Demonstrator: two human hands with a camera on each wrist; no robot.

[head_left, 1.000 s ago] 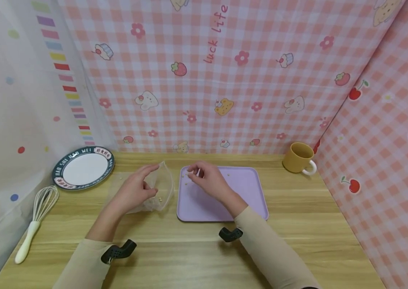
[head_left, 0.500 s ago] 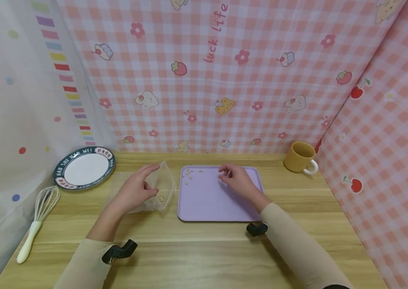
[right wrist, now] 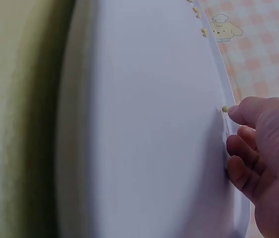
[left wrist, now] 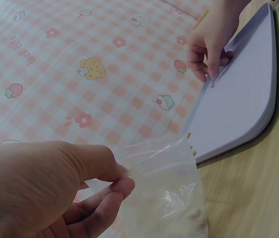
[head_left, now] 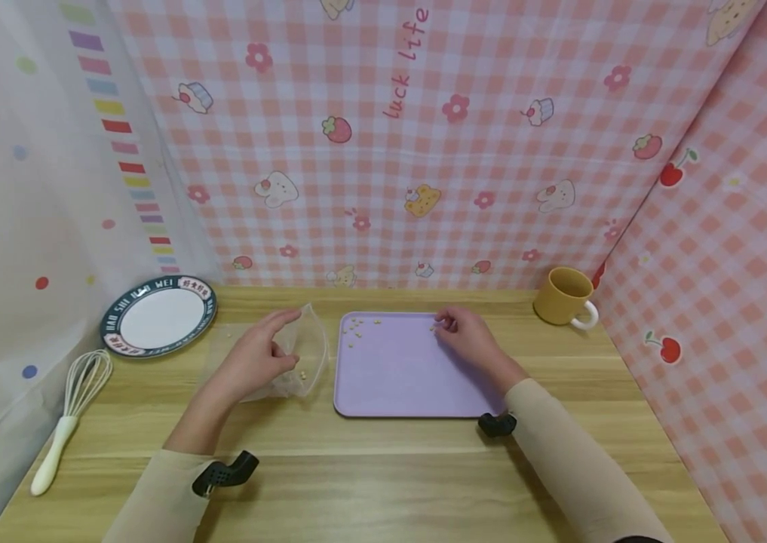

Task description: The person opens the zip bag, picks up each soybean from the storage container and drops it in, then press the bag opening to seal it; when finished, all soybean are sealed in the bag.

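My left hand [head_left: 256,360] pinches the edge of a clear plastic bag [left wrist: 164,168] between thumb and fingers. Several small yellowish, bean-like pieces [head_left: 302,375] show inside the bag. Over the far right part of a lilac tray [head_left: 397,385] is my right hand [head_left: 467,335], its fingers loosely bent. Right at its fingertip, one lone bean-like piece [right wrist: 225,108] lies by the tray's far rim, also visible under the hand in the left wrist view. More such pieces [head_left: 358,335] are scattered in the tray's far left corner.
At the back left lies a white plate [head_left: 162,317] with a dark patterned rim, and a white whisk [head_left: 67,422] is in front of it. A yellow mug [head_left: 562,296] with a white handle stands at the back right, near the checked cloth wall [head_left: 716,249].
My right hand has moved right from the tray's far left corner to its far right part. More pieces now show in the left corner. The left hand and bag stay put.
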